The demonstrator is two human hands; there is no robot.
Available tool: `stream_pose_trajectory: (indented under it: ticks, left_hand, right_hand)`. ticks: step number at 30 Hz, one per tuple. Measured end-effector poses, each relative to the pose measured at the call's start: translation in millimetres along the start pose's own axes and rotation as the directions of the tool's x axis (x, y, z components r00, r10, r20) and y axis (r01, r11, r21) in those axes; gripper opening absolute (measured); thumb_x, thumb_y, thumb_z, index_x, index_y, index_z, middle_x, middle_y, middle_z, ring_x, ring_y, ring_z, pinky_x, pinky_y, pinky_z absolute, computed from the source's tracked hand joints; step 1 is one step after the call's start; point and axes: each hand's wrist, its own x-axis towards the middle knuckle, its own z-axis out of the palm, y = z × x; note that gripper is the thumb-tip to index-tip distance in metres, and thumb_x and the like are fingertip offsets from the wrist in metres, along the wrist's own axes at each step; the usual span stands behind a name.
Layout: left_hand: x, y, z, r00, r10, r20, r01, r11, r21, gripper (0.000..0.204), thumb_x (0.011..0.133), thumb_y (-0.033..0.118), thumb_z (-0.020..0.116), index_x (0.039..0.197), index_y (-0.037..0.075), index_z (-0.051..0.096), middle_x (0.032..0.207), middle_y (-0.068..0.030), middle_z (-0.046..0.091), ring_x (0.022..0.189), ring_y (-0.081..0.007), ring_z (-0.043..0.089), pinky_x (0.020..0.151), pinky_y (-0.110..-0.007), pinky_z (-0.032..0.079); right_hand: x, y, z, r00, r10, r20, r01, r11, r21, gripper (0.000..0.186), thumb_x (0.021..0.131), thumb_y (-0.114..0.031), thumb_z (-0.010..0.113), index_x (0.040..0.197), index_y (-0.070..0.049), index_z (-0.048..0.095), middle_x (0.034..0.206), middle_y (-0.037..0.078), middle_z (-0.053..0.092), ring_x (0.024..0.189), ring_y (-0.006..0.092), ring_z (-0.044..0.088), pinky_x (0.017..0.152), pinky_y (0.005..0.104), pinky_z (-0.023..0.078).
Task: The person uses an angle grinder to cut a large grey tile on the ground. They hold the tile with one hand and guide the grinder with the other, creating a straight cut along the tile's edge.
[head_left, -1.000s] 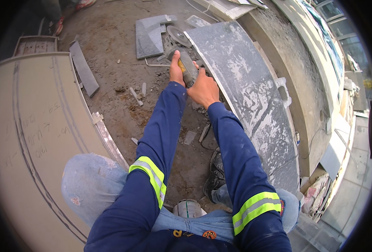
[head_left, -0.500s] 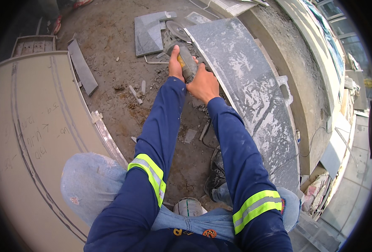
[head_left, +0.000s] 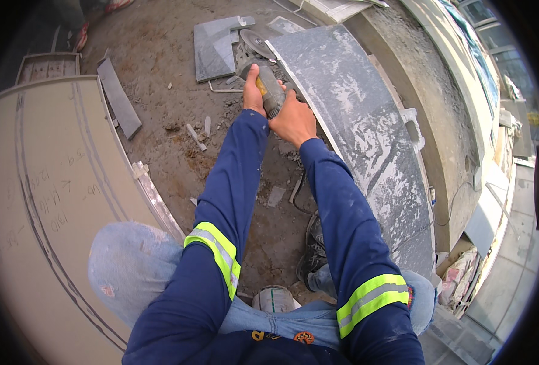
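Note:
Both my hands grip a dusty grey-and-yellow angle grinder [head_left: 268,91]. My left hand [head_left: 254,91] wraps its body from the left, thumb on top. Behind it, my right hand [head_left: 295,120] closes round the rear end. The grinder's round disc [head_left: 256,44] lies at the far end, close to the far left corner of a large grey stone slab [head_left: 358,115]. Whether the disc touches the slab I cannot tell. White dusty smears cover the slab's top, and its pale left edge runs just right of my right hand.
At left lies a big beige panel [head_left: 50,201] with dark stripes. Cut slab pieces [head_left: 215,52] and a narrow strip [head_left: 119,97] rest on the muddy ground. A concrete kerb [head_left: 421,121] runs along the right. Below my arms stands a bucket [head_left: 274,299]. Another person's foot [head_left: 82,36] shows far left.
My hands and the grinder have shifted very slightly left and away from me. The slab and surroundings look the same.

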Motion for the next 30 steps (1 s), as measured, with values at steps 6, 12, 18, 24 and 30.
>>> stream_pose_trajectory:
  ticks: [6, 12, 18, 24, 30]
  left_hand:
    - [-9, -5, 3, 1.000, 0.000, 0.012, 0.000, 1.000, -0.016, 0.058, 0.095, 0.060, 0.055, 0.103, 0.002, 0.059, 0.083, -0.0160, 0.067, 0.071, -0.0277, 0.069, 0.067, -0.042, 0.060]
    - [-19, -7, 4, 1.000, 0.005, -0.003, -0.005, 1.000, -0.022, 0.056, 0.095, 0.059, 0.055, 0.102, 0.003, 0.059, 0.083, -0.0158, 0.066, 0.071, -0.0282, 0.069, 0.067, -0.042, 0.059]
    - [-30, -11, 6, 1.000, 0.002, -0.003, -0.002, 0.999, -0.044, 0.055, 0.092, 0.060, 0.061, 0.100, 0.005, 0.059, 0.081, -0.0142, 0.066, 0.069, -0.0263, 0.068, 0.064, -0.041, 0.059]
    - [-32, -10, 5, 1.000, 0.002, -0.023, -0.003, 1.000, -0.013, 0.056, 0.094, 0.060, 0.058, 0.102, 0.005, 0.059, 0.082, -0.0145, 0.066, 0.070, -0.0271, 0.068, 0.066, -0.042, 0.059]
    - [-22, -9, 6, 1.000, -0.005, 0.003, 0.006, 1.000, -0.027, 0.058, 0.094, 0.060, 0.056, 0.103, 0.003, 0.059, 0.083, -0.0152, 0.066, 0.072, -0.0279, 0.068, 0.068, -0.043, 0.059]
  right_hand:
    - [-10, 3, -4, 1.000, 0.001, -0.007, -0.001, 1.000, 0.007, 0.082, 0.068, -0.037, 0.083, 0.127, 0.007, 0.048, 0.097, 0.030, 0.070, 0.092, 0.0448, 0.070, 0.084, 0.0486, 0.056]
    - [-19, 1, -6, 1.000, 0.017, 0.015, -0.018, 1.000, 0.010, 0.073, 0.071, -0.023, 0.076, 0.134, 0.000, 0.047, 0.100, 0.027, 0.071, 0.096, 0.0443, 0.070, 0.087, 0.0487, 0.057]
    - [-29, 4, -10, 0.999, 0.030, 0.029, -0.030, 0.999, 0.022, 0.072, 0.071, -0.023, 0.076, 0.132, 0.000, 0.047, 0.101, 0.028, 0.071, 0.096, 0.0446, 0.070, 0.088, 0.0490, 0.056]
    - [-32, 2, -10, 0.999, 0.033, 0.022, -0.034, 0.999, 0.027, 0.071, 0.071, -0.022, 0.075, 0.133, 0.000, 0.047, 0.100, 0.028, 0.071, 0.095, 0.0444, 0.070, 0.088, 0.0489, 0.056]
    - [-25, 4, -10, 1.000, 0.012, 0.009, -0.013, 1.000, 0.026, 0.078, 0.069, -0.030, 0.080, 0.131, 0.005, 0.048, 0.099, 0.029, 0.071, 0.095, 0.0449, 0.070, 0.086, 0.0482, 0.056]
